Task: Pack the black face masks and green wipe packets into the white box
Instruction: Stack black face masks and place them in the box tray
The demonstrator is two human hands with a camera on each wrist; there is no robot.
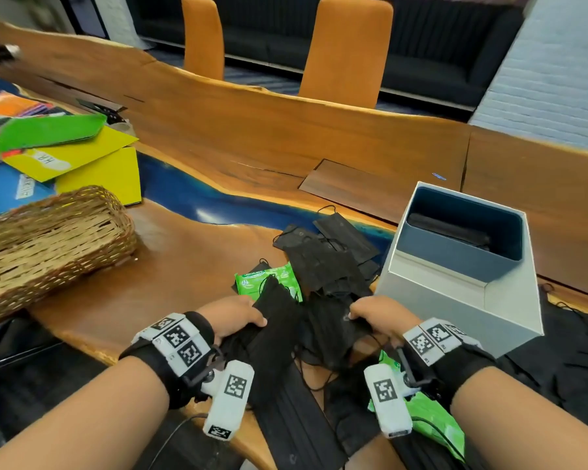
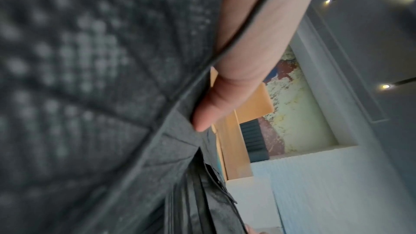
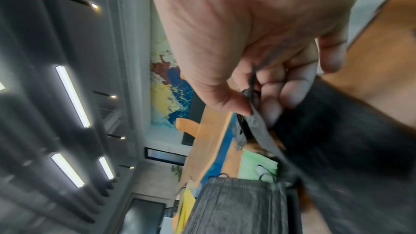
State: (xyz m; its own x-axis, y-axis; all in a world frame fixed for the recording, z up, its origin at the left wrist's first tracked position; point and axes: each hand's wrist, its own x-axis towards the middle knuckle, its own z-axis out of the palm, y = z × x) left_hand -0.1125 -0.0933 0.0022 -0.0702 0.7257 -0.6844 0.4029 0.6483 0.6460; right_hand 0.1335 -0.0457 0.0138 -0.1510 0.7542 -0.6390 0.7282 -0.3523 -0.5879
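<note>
A glossy live-edge wooden table (image 1: 238, 144) with a blue resin strip carries everything; a woven wicker basket (image 1: 48, 239) sits at the left; the smooth square white box (image 1: 455, 293) stands at the right, its dark liner holding one folded mask; pleated black face masks (image 1: 323, 262) lie heaped beside it; the left hand (image 1: 231, 317) grips a mask bundle; the right hand (image 1: 377, 313) pinches a mask's edge; a crinkly green wipe packet (image 1: 269, 283) lies half-buried beneath them.

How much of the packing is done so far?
Barely started: the white box holds one dark item. Both the left hand and right hand grip black masks. More masks and green wipe packets remain on the table.
</note>
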